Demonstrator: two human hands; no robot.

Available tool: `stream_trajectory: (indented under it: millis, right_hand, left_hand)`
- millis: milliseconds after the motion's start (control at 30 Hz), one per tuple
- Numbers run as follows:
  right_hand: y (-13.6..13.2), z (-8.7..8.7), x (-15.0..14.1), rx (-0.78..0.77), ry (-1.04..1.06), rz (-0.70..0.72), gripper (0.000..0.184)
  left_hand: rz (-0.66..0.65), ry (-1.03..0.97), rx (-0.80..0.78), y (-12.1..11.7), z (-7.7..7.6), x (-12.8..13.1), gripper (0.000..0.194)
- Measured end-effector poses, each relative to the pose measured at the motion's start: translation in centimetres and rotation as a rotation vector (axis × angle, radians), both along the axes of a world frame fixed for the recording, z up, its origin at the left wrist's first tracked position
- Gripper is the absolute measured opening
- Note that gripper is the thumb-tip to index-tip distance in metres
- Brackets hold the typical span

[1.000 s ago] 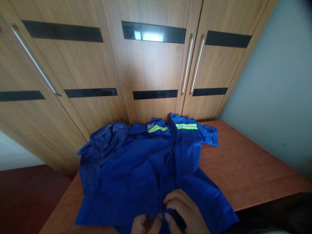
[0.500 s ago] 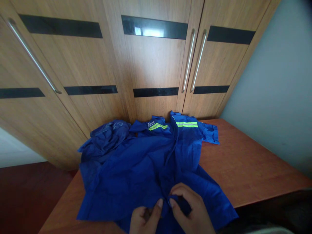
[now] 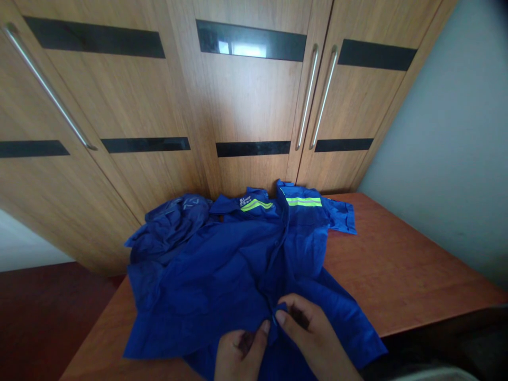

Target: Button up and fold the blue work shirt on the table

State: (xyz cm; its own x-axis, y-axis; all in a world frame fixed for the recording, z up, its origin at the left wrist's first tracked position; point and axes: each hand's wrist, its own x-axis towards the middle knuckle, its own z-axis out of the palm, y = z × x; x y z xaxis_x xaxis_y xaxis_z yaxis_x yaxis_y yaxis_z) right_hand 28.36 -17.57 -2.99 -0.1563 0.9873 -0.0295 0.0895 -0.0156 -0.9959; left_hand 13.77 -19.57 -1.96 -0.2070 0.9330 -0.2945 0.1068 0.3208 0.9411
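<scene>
Jacket cloth [image 3: 210, 286] lies pinched in the grip of left hand [image 3: 243, 351] and right hand [image 3: 315, 330].

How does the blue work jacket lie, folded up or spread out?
Spread out, though creased: the blue work jacket fans widely across the wooden tabletop.

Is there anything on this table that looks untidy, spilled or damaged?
Only the bunched blue cloth at the table's far left: it looks crumpled beside the flatter blue garment. No spill or damage is visible.
</scene>
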Motion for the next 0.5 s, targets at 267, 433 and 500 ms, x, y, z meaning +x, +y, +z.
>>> stream_trajectory:
  millis: [267,433,500]
  right_hand:
    - [0.8,0.4,0.3,-0.17,0.24,0.082,0.033]
    - [1.2,0.4,0.7,-0.2,0.274,0.097,0.036]
    - [1.4,0.3,0.8,-0.198,0.271,0.112,0.037]
  left_hand:
    - [0.021,-0.102,0.006,0.5,-0.3,0.4,0.044]
    - [0.017,-0.112,0.011,0.9,-0.8,0.5,0.039]
    - [0.001,-0.127,0.01,1.0,-0.9,0.4,0.039]
